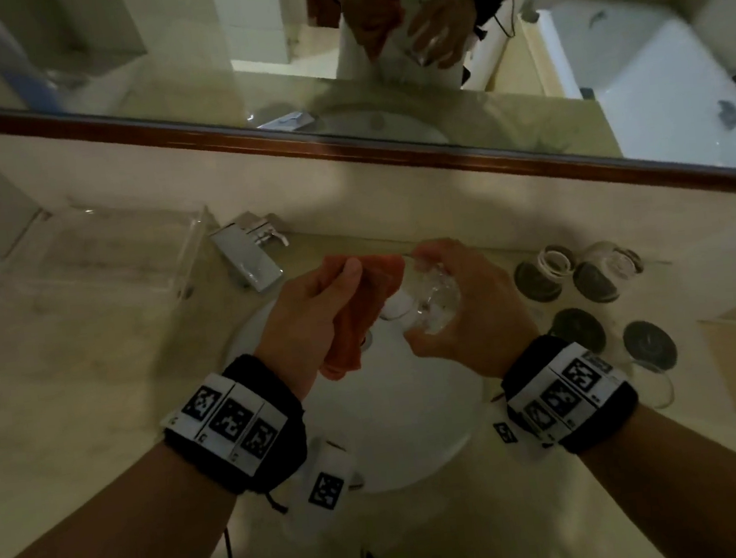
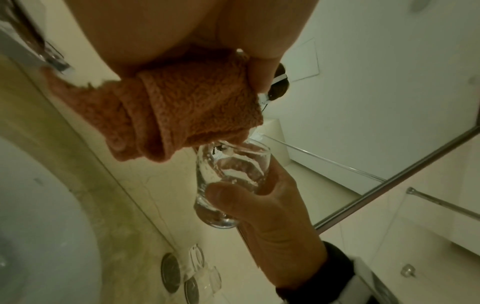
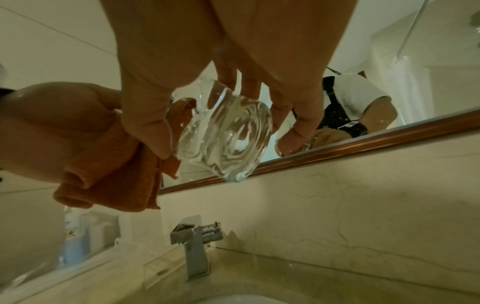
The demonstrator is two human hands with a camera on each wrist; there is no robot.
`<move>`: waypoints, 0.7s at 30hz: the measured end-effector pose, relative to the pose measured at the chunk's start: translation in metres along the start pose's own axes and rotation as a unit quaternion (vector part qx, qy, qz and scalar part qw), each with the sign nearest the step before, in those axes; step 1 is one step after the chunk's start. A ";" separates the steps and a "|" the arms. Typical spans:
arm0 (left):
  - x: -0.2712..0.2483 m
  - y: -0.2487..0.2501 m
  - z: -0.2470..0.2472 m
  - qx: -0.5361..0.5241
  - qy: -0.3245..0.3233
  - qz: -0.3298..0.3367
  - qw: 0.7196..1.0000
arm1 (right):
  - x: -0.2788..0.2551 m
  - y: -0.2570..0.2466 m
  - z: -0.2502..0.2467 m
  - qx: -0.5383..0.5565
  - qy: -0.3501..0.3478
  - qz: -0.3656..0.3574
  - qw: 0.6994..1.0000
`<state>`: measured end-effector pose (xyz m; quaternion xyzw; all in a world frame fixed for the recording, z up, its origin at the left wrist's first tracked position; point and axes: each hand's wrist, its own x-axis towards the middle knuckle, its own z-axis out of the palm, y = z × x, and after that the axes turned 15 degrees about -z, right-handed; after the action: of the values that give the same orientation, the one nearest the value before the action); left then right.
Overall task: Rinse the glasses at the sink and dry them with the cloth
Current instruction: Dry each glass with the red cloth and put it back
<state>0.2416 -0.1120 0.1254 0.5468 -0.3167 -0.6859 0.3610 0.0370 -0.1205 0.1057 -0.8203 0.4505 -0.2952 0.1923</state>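
Above the white sink my right hand grips a clear wet glass, tilted with its mouth toward the left. My left hand grips a bunched orange cloth. The cloth's end touches the rim of the glass. Thumb and fingers of my right hand wrap round the body of the glass.
A chrome tap stands behind the sink at the left. On the counter to the right lie two more glasses and several dark round coasters. A clear tray sits at the left. A mirror runs along the wall.
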 end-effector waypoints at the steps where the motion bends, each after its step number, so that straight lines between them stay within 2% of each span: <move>1: 0.000 0.001 -0.004 -0.009 -0.005 -0.003 1.000 | 0.004 -0.002 0.001 -0.002 0.000 -0.011 1.000; 4: -0.001 0.001 -0.017 -0.031 -0.028 -0.004 0.999 | 0.013 -0.007 0.001 0.002 0.006 -0.025 1.000; 9: -0.002 0.002 -0.024 -0.024 -0.005 0.011 1.000 | 0.018 -0.009 0.000 -0.043 -0.024 -0.025 0.998; 14: -0.001 -0.002 -0.014 0.004 -0.018 -0.031 0.999 | 0.020 -0.015 0.001 -0.123 -0.039 -0.100 0.987; 18: 0.003 -0.006 -0.010 -0.005 -0.087 -0.072 0.994 | 0.025 -0.020 0.002 -0.172 -0.040 -0.153 0.972; 21: 0.003 -0.007 -0.007 0.007 -0.114 -0.066 0.991 | 0.028 -0.023 0.003 -0.170 -0.044 -0.172 0.969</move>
<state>0.2472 -0.1111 0.1165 0.4875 -0.3238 -0.7637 0.2725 0.0650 -0.1323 0.1252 -0.9181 0.3375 -0.2071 0.0161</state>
